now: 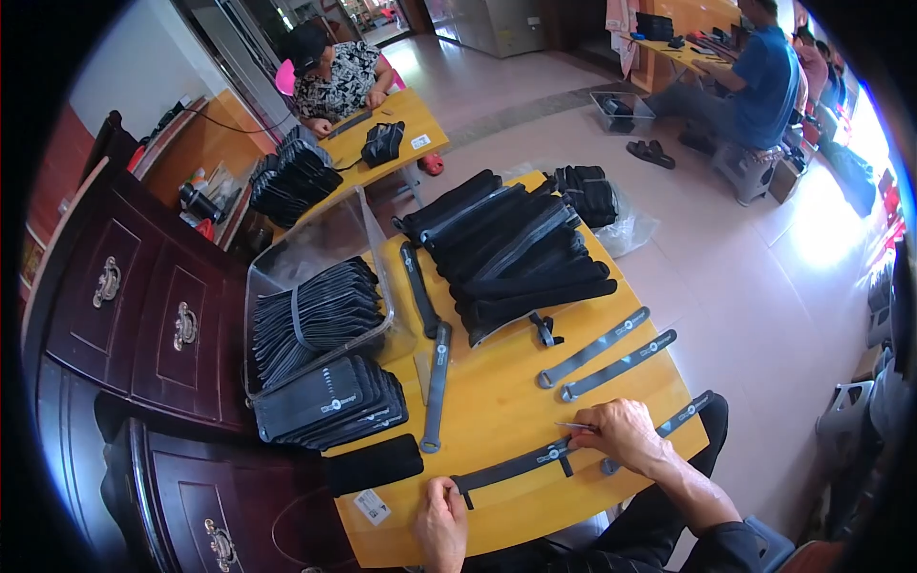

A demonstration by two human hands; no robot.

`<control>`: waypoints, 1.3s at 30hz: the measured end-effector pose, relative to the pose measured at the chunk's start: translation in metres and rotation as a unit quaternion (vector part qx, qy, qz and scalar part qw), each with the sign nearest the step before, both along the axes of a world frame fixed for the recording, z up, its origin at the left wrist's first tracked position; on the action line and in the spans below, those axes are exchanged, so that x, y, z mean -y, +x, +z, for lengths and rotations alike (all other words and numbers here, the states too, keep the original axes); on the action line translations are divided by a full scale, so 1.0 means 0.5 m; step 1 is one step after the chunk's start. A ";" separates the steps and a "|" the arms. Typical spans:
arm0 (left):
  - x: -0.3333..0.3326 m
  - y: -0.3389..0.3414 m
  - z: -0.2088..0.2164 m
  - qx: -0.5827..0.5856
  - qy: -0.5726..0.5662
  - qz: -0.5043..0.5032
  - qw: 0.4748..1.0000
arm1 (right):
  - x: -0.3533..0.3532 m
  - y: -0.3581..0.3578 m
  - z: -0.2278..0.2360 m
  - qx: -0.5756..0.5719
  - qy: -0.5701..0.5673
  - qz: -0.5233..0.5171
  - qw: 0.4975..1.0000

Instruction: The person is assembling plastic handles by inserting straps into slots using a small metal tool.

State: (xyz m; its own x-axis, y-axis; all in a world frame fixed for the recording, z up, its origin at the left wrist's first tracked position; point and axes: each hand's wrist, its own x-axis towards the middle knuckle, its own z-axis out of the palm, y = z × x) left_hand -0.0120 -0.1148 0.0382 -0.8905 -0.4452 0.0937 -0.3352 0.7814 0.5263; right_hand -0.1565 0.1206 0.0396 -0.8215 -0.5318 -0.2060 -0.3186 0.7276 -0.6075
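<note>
As hands (441,516) (616,435) grip, left one strap (511,468), right one thin tool (571,425); two straps (594,347) (621,365) beyond

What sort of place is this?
Probably a home doubling as a small workshop: a dark wooden cabinet stands beside a yellow table piled with black fabric strips, and another person works at a second table.
</note>
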 end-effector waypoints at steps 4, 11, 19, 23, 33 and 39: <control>-0.001 -0.006 0.018 0.081 0.054 0.029 0.995 | -0.004 -0.004 -0.006 0.014 0.008 0.000 1.000; 0.006 0.007 0.022 0.007 0.022 -0.005 1.000 | -0.007 -0.001 -0.006 -0.030 0.002 0.029 0.999; 0.013 0.000 -0.023 0.101 -0.081 -0.285 0.950 | 0.057 0.034 0.015 -0.074 -0.006 0.099 0.992; 0.010 -0.005 -0.047 0.088 -0.122 -0.286 0.946 | 0.086 0.025 -0.020 -0.099 0.020 0.127 0.987; 0.011 0.047 -0.071 0.077 -0.140 -0.289 0.944 | 0.065 0.052 -0.035 -0.089 -0.010 0.160 0.983; 0.001 0.017 -0.063 0.082 -0.133 -0.311 0.937 | 0.036 0.037 -0.048 -0.120 0.015 0.129 0.984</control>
State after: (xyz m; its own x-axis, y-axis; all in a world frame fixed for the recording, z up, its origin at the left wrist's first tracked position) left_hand -0.0036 -0.1154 0.0069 -0.9823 0.1844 -0.0339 0.1690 0.9491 0.2658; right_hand -0.1379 0.1026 0.0157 -0.6868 -0.7257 -0.0411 -0.6271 0.6202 -0.4713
